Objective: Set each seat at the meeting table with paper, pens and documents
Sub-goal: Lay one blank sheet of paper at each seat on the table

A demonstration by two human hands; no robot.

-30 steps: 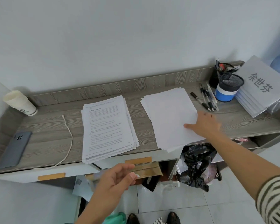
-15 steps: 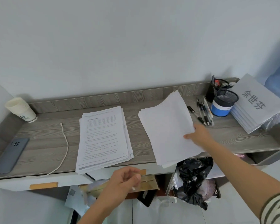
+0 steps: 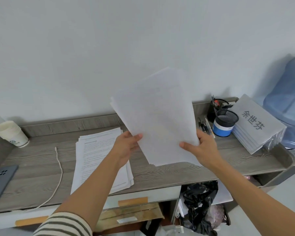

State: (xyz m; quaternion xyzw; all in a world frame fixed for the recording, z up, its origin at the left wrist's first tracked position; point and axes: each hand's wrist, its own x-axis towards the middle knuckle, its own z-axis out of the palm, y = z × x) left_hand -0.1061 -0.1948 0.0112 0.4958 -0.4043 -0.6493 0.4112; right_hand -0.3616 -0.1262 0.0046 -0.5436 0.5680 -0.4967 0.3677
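A stack of blank white paper point(image 3: 158, 120) is lifted off the grey wooden desk point(image 3: 32, 167) and tilted up toward the wall. My left hand point(image 3: 126, 147) grips its lower left edge, thumb on the front. My right hand point(image 3: 199, 149) holds the lower right edge, thumb across the front. A pile of printed documents point(image 3: 99, 150) lies flat on the desk, partly under my left forearm. Several pens point(image 3: 205, 127) lie beside a black mesh pen cup point(image 3: 224, 123) at the right.
Stacked paper cups point(image 3: 10, 133) stand at the back left, a phone point(image 3: 0, 181) and a white cable point(image 3: 59, 167) lie at the left. Name cards point(image 3: 257, 123) lean at the right, next to a blue water jug point(image 3: 288, 99). Black bags point(image 3: 199, 203) sit under the desk.
The blank paper stack rose from the desk and tilted upright. My left hand came up from below the desk edge and took the stack's left side; my right hand kept its hold.
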